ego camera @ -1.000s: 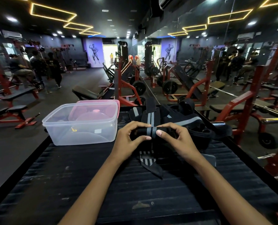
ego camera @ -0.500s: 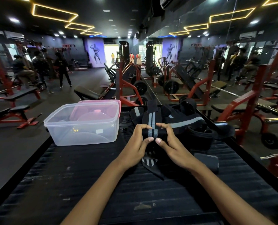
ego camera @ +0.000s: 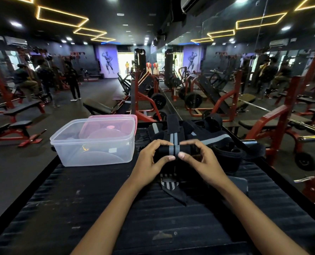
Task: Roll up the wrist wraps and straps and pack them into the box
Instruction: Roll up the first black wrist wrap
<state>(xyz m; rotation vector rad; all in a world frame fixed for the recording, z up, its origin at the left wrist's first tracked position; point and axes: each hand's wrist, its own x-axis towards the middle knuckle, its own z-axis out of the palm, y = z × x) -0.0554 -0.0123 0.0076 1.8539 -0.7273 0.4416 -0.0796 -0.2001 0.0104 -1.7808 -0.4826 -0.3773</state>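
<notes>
From the head view, your left hand (ego camera: 149, 161) and right hand (ego camera: 199, 159) each have a curled grip on one end of the half-rolled wrist wrap (ego camera: 174, 150), just above the tabletop (ego camera: 98, 208) beside the empty clear box (ego camera: 94, 144). Its unrolled tail runs back onto the pile of straps (ego camera: 217, 140). If either thumb eases, the roll will likely spring loose, or wind crooked.

Box (ego camera: 96, 144) contents blurred behind its cloudy wall; forearms cut off below.
</notes>
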